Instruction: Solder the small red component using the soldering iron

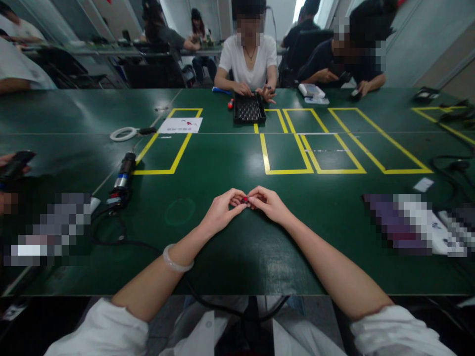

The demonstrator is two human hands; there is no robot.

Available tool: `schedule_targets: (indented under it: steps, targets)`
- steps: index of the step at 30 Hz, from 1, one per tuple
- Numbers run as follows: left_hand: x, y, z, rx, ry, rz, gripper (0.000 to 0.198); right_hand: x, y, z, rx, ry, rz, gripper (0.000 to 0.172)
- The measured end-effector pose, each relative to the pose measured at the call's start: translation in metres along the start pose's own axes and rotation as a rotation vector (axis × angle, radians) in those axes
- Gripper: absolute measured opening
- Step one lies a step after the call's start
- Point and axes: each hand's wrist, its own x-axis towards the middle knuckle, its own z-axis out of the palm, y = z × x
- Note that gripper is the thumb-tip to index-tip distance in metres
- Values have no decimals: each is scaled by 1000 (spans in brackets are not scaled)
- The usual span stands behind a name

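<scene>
Both my hands are raised over the green table (282, 264), close to its near edge, fingertips meeting roughly at the middle of my view. Grip: narrow on both sides. My left hand (223, 210) pinches a small red piece (245, 199) between thumb and curled fingers; my right hand (270, 203) closes on the same piece from the other side, thumb and fingertips drawn together. Piece located between the two sets of fingertips, mostly hidden by them; its full shape I cannot tell. A pale bracelet (174, 265) sits around my left wrist; sleeves are pushed up on both forearms.

Left of my left hand: a dark tool (121, 177) with a blue band, a black cable (139, 244) near it on the table. Beyond it, a white ring (113, 132) lies just beside a sheet of paper (180, 126) with red marks.

Ahead of my hands: yellow tape (289, 172) marks out boxes. Past these, a black tray (249, 121) with rows inside stands before a person in a white shirt (226, 57), whose hands are at its far rim
</scene>
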Motion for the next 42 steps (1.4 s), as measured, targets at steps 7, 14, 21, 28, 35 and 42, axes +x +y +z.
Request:
schedule_targets:
  steps: [7, 14, 21, 28, 35, 42]
  targets:
    - [0, -4, 2, -60, 49, -15, 25, 1, -1, 0, 56, -30, 64, 36]
    - [1, -4, 2, -73, 31, -9, 25, 1, -1, -1, 19, -41, 55, 35]
    - [1, 1, 0, -52, 40, -31, 20, 1, 0, 1, 32, 3, 33, 31]
    - [1, -3, 0, -33, 27, -44, 23, 0, -5, 1, -158, 30, -40, 21]
    - [9, -12, -33, 175, 185, -2, 43, 2, 1, -8, -200, 131, -5, 22]
    - [-15, -60, -156, 862, 486, -375, 71, 3, 2, -11, -207, 124, 16, 22]
